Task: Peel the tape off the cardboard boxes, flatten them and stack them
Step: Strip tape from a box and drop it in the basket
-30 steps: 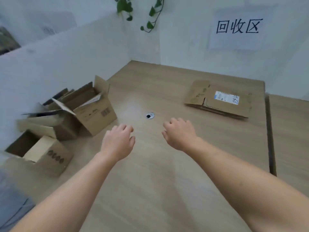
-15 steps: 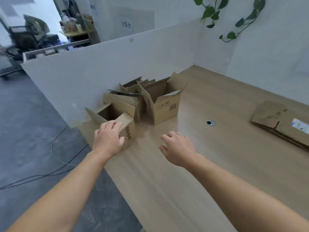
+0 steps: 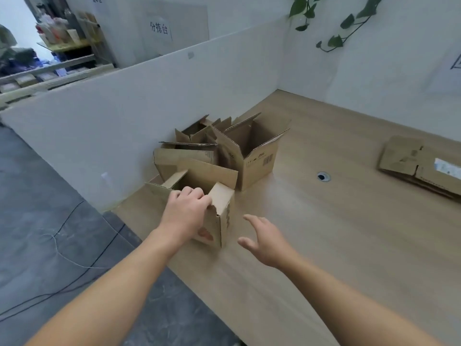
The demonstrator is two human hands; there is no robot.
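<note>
1. My right hand (image 3: 264,239) hangs open above the table (image 3: 324,258), fingers spread and holding nothing, just beside the small box (image 3: 220,196).
2. My left hand (image 3: 185,211) grips that box by its near top rim, fingers curled over the edge into the opening. The box stands close to the table's left edge, at the front of the cluster of boxes.
3. Lifting by that thin, ragged rim with one hand could tear the cardboard, I judge, or tip the box over the edge.
4. Its back flap seems to lean on the boxes behind (image 3: 189,156). A careless pull could drag them, or bump the big open box (image 3: 257,158).
5. The flat pile (image 3: 409,158) lies well apart, far right.
6. Half a second ago my left fingers lay flat on the rim and now they hook it. My right hand has uncurled and come nearer.
</note>
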